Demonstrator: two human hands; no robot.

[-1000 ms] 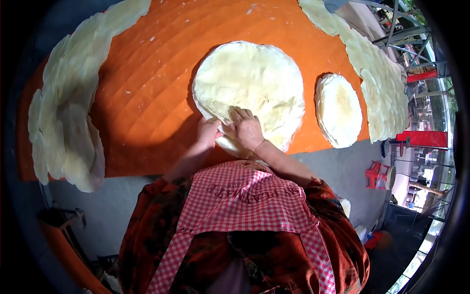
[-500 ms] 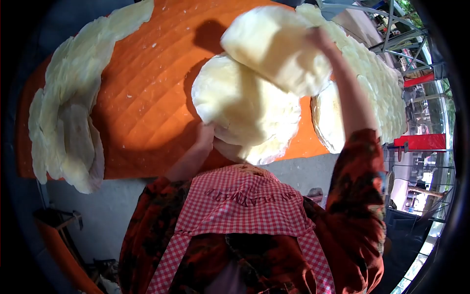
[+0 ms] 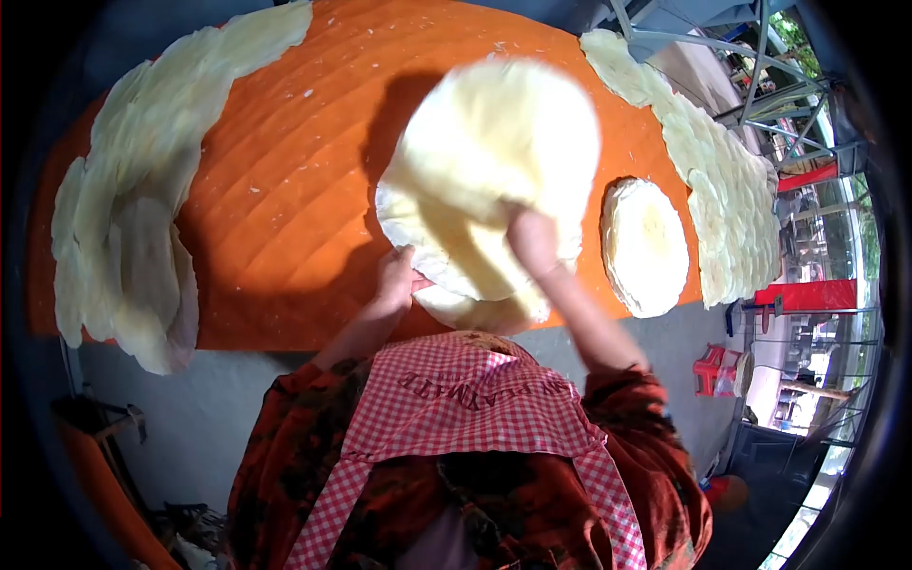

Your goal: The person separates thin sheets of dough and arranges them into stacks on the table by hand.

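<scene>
A stack of large, thin, round pale flatbreads (image 3: 432,237) lies on the orange cloth in front of me. My left hand (image 3: 397,275) is closed on the stack's near-left edge, thumb on top. Above the stack, one flatbread (image 3: 508,123) is lifted and blurred by motion, its far part raised. My right hand (image 3: 534,239), also blurred, is closed at this sheet's near edge. Beneath, the edge of a lower flatbread (image 3: 489,313) sticks out toward me. Right of these, a smaller-looking pile of round flatbreads (image 3: 646,247) sits apart, touched by neither hand.
Overlapping flatbreads cover the left end (image 3: 142,161) of the orange quilted table cloth (image 3: 285,190), some drooping over its front edge. More overlapping sheets (image 3: 731,209) line the right side. A red stool (image 3: 708,370) stands on the floor at right, near a metal frame (image 3: 760,66).
My right hand has swung from the far right down toward me and left, bringing the lifted flatbread over the stack. The right-hand pile is now uncovered. My left hand stays at the stack's edge.
</scene>
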